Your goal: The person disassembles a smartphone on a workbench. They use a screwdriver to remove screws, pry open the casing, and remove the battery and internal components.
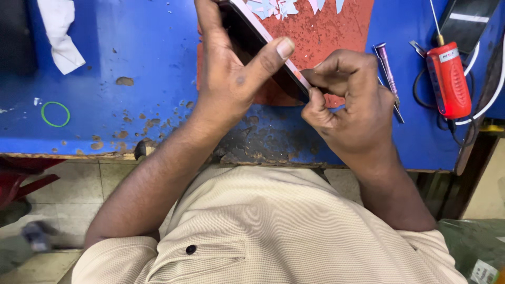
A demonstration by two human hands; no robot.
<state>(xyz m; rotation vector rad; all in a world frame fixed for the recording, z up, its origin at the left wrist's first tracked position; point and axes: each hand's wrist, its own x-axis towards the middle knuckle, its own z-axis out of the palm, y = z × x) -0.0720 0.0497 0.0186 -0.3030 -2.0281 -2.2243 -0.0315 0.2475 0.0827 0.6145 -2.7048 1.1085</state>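
Note:
A dark smartphone (252, 39) with a pale pinkish edge is tilted on its side above a red mat (336, 31). My left hand (231, 79) grips it from the left, the thumb pressed on its upper edge. At the phone's near corner my right hand (350, 102) has its fingers pinched tight. Whether it holds a small tool there I cannot tell, as the fingers hide the tip.
A worn blue workbench (137, 52) has chipped paint along its front edge. A red soldering iron (450, 79) with cables lies at the right, a purple screwdriver (386, 66) beside my right hand. A green rubber band (55, 114) and white cloth (60, 31) lie at the left.

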